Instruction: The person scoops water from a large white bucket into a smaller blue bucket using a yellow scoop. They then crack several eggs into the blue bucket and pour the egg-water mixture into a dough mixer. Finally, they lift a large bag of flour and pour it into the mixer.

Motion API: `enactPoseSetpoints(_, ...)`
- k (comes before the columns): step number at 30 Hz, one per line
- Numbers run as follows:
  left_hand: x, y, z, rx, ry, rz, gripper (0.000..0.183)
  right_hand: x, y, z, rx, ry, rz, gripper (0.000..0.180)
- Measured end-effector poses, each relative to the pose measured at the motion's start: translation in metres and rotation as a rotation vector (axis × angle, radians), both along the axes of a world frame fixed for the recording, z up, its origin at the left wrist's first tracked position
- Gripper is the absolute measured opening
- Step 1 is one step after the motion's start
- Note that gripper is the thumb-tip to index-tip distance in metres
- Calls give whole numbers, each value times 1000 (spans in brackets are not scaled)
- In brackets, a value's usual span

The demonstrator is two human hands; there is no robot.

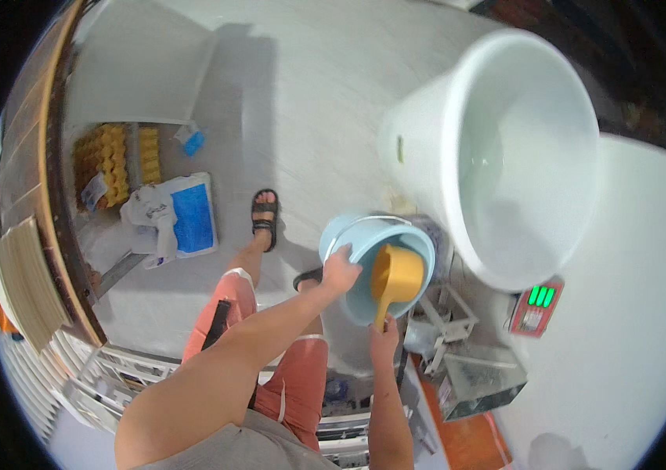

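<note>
A light blue plastic bucket point(344, 226) with a pale handle is tilted in front of me, its mouth facing right and towards me. My left hand point(340, 271) grips the bucket's rim on its near left side. Inside the mouth lies the bowl of a yellow plastic dipper point(404, 275), and my right hand point(384, 338) holds it by the handle. Just beyond, to the upper right, stands a large white plastic tub point(421, 141), its inside visible; a small bright patch shows within it. Whether the bucket holds anything is hidden by the dipper.
Right of the bucket are a small metal stand point(456, 311), a metal-framed clear box point(482, 382) and a red device point(536, 308) with green lights on the wall. Leftward, a blue-and-white sack point(195, 217) and yellow egg trays point(104, 164) lie near a dark-edged shelf point(54, 176).
</note>
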State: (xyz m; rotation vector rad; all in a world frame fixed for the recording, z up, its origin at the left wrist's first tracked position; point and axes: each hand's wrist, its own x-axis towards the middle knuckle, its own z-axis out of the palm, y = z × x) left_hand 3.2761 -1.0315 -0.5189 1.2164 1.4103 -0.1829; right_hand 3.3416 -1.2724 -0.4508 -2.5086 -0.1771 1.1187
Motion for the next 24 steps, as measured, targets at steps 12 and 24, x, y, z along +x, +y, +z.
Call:
enactPoseSetpoints(12,-218,225,39,231,90,426,80,-50,353,-46,41,-280,1470,53)
enactPoseSetpoints(24,-278,404,-68,353,-27,617,79,-91,607,-239,343,-820,1868,51)
